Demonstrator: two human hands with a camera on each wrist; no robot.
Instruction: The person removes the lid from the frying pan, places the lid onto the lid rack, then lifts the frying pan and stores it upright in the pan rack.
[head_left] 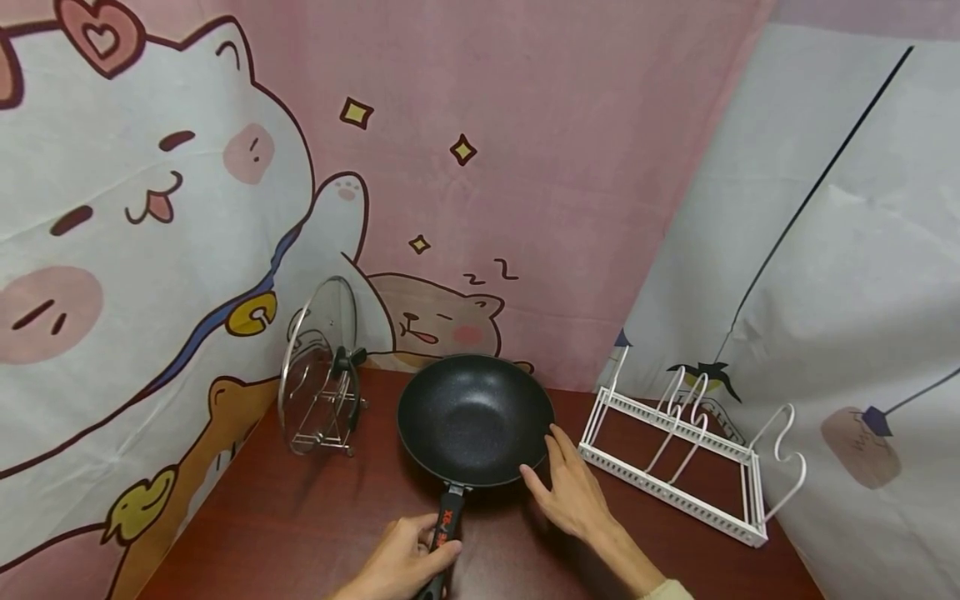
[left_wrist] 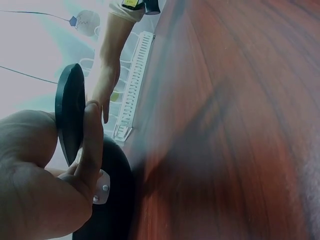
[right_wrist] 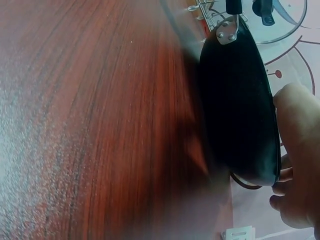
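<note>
A black wok (head_left: 476, 421) with a flat bottom and sloping sides sits at the middle of the table, its handle pointing toward me. My left hand (head_left: 405, 554) grips the black handle (head_left: 448, 525), thumb laid across the top and fingers round the far side. In the left wrist view the handle (left_wrist: 71, 110) shows between thumb and fingers. At the wok's right side my right hand (head_left: 573, 492) touches the rim with spread, fairly straight fingers. The right wrist view shows the wok's dark outer side (right_wrist: 240, 105) close over the table, with that hand (right_wrist: 300, 155) along its rim.
A glass lid (head_left: 300, 367) with a black knob stands upright in a wire rack (head_left: 326, 440) at the left. To the right lies a white pan organizer (head_left: 667, 492) with upright curved dividers. Printed curtains (head_left: 540, 167) hang behind the red-brown table (head_left: 247, 533).
</note>
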